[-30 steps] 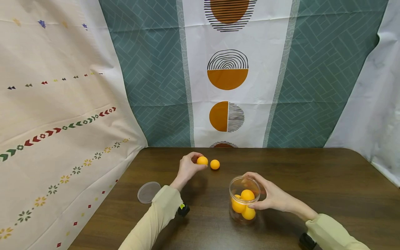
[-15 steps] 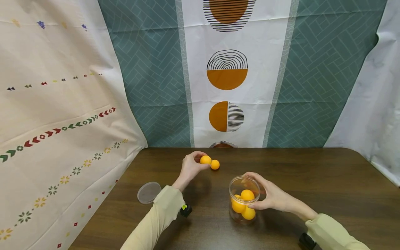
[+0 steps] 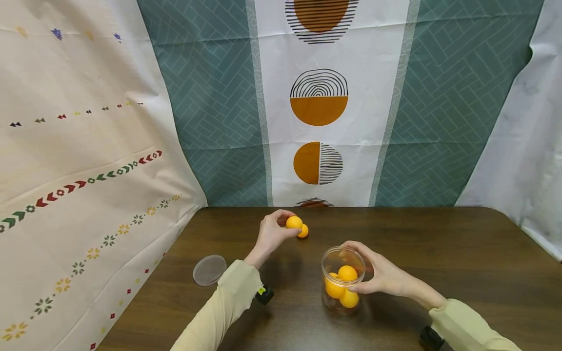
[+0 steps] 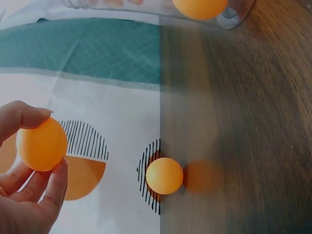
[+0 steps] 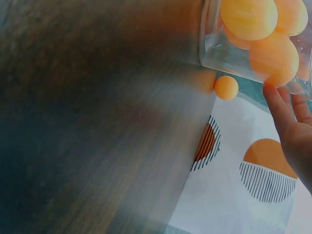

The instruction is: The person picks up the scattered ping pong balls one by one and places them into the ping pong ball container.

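Between thumb and fingers of my left hand is an orange ping-pong ball, held above the table. In the left wrist view the thumb is on one side of that ball and fingertips on the other. A second orange ball lies on the table, partly hidden behind the held one in the head view. My right hand grips a clear round jar near its rim. The jar stands upright and uncovered, with several orange balls inside. Seen from the right wrist, fingers touch the jar's wall.
A translucent round lid lies flat on the dark wooden table, left of the left forearm. Behind the table's back edge hangs a patterned curtain. A cream cloth hangs along the left side.
My left hand has moved right and slightly up with the ping-pong ball, which now overlaps the loose ball in the head view. The right hand and jar have stayed in place.
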A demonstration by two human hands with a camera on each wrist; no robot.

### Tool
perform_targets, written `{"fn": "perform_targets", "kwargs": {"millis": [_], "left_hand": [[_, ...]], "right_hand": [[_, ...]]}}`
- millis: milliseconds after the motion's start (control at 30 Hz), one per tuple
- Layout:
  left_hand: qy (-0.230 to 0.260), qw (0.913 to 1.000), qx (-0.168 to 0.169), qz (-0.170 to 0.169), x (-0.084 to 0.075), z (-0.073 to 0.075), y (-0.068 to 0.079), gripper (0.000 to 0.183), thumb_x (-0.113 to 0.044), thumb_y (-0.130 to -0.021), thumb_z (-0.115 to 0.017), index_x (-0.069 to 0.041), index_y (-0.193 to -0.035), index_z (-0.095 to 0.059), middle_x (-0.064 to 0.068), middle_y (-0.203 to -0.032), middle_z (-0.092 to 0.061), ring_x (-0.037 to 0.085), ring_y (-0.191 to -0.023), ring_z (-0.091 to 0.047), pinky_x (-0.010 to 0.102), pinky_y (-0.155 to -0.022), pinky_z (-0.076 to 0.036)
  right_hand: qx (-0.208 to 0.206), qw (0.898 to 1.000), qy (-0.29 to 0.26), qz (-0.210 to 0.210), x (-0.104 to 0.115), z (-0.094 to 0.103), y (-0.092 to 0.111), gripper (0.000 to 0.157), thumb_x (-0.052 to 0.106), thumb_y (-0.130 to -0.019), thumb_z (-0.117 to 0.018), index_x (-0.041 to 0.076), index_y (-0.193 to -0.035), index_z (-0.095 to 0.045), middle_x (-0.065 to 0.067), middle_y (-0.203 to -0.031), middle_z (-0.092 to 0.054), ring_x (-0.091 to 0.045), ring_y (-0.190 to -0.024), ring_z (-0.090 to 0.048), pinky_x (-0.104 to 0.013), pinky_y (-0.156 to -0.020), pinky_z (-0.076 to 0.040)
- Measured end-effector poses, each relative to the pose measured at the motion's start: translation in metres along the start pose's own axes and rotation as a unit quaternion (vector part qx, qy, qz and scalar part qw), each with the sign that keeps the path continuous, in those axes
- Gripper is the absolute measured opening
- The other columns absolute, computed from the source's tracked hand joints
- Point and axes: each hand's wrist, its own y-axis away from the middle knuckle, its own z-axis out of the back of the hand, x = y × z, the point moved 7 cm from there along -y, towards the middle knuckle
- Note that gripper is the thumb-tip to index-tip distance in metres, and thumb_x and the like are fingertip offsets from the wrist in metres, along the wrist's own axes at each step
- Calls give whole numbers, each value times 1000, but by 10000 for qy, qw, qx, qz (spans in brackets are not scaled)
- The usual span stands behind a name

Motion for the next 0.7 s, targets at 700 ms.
{"fn": "perform_targets", "kwargs": {"millis": [700], "left_hand": [[111, 9993, 104, -337, -25, -12, 4, 34, -11, -66, -80, -6, -95, -64, 2, -90, -61, 20, -78, -60, 29, -67, -48]], "right_hand": [[46, 9998, -184, 19, 2, 0, 0, 72, 9, -75, -74, 8, -134, -32, -17, -128, -40, -32, -114, -41, -36, -85, -43]]}}
